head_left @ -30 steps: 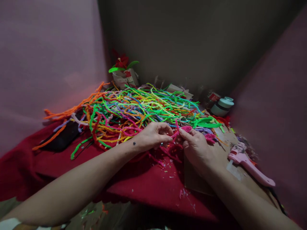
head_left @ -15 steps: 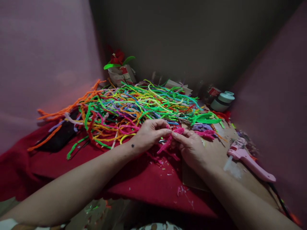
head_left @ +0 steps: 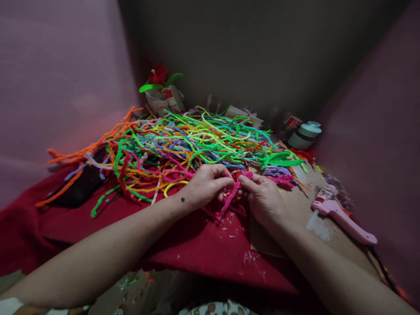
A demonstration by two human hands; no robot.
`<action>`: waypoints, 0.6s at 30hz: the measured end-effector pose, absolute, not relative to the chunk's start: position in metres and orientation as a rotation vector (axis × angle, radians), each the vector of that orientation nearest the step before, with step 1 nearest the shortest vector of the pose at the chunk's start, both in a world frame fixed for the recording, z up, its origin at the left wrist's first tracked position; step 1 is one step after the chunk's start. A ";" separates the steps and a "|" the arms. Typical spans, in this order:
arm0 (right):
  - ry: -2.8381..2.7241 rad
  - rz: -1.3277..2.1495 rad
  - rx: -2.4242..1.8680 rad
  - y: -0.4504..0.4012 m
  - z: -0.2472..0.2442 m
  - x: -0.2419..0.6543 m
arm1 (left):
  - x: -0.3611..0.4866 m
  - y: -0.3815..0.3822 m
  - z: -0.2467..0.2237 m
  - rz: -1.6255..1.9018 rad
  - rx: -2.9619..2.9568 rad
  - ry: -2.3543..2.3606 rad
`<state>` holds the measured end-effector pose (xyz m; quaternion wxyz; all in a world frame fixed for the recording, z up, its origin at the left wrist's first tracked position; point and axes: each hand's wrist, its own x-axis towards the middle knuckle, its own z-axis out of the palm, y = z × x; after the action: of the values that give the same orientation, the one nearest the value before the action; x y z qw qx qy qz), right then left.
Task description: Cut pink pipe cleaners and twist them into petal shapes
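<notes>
Both hands meet at the middle of the table, pinching pink pipe cleaners (head_left: 231, 197) between them. My left hand (head_left: 210, 186) has thumb and forefinger closed on one side of the bent pink stems. From the other side my right hand (head_left: 262, 194) grips a folded pink part, thumb on top; its lower fingers are partly hidden. Loose pink ends hang below the fingertips toward the red cloth (head_left: 197, 245). Just beyond the hands spreads a large heap of many-coloured pipe cleaners (head_left: 197, 140). Right of my right hand lies another bundle of pink pipe cleaners (head_left: 282, 180).
A pink hot glue gun (head_left: 343, 215) rests on a brown board (head_left: 300, 210) at the right. Behind stand a pale green jar (head_left: 305, 135) and a red flower with green leaves (head_left: 158, 75). A black item (head_left: 74, 188) lies at left. Small scraps dot the cloth.
The hanging pink ends have shifted slightly to the right and hang more steeply. My right fingertips have moved a little away from my left ones. The view has shifted slightly.
</notes>
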<state>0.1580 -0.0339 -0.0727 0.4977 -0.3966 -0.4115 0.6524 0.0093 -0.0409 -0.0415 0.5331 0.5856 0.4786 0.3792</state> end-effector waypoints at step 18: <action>-1.014 1.519 -0.954 -0.032 -0.066 0.162 | 0.014 -0.037 -0.047 0.905 1.225 1.025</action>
<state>0.1624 -0.0321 -0.0663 0.5146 -0.3971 -0.4218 0.6321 0.0138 -0.0374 -0.0473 0.6076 0.5300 0.4434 0.3916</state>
